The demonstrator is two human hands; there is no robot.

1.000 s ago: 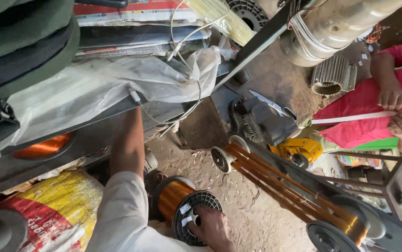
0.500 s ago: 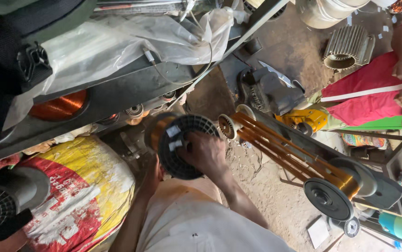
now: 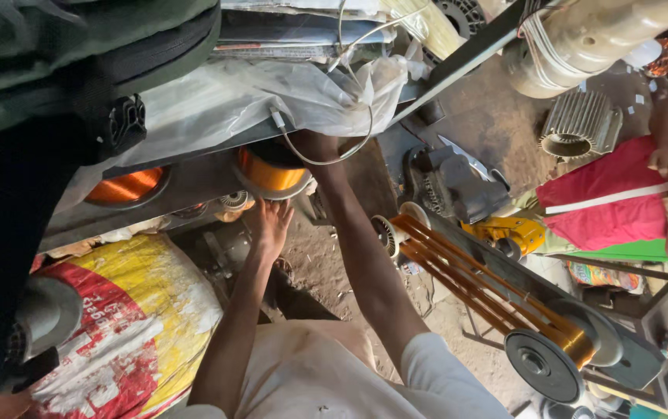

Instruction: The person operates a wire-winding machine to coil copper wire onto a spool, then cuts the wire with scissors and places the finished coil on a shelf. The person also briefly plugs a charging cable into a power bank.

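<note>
Left of the left hand lies a big yellow and red sack. To the right of both arms runs a long winding frame strung with copper wire. Above the left hand, which is spread wide with open fingers, a copper wire spool sits under the shelf. The right hand reaches up behind that spool, touching it; its grip cannot be told.

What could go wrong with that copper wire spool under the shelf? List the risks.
1. The copper wire spool sits half under the shelf; the left hand only props it from below, so it may drop.
2. The right hand is hidden behind it; its grip cannot be judged.
3. The white cable hangs across and may snag.
</note>
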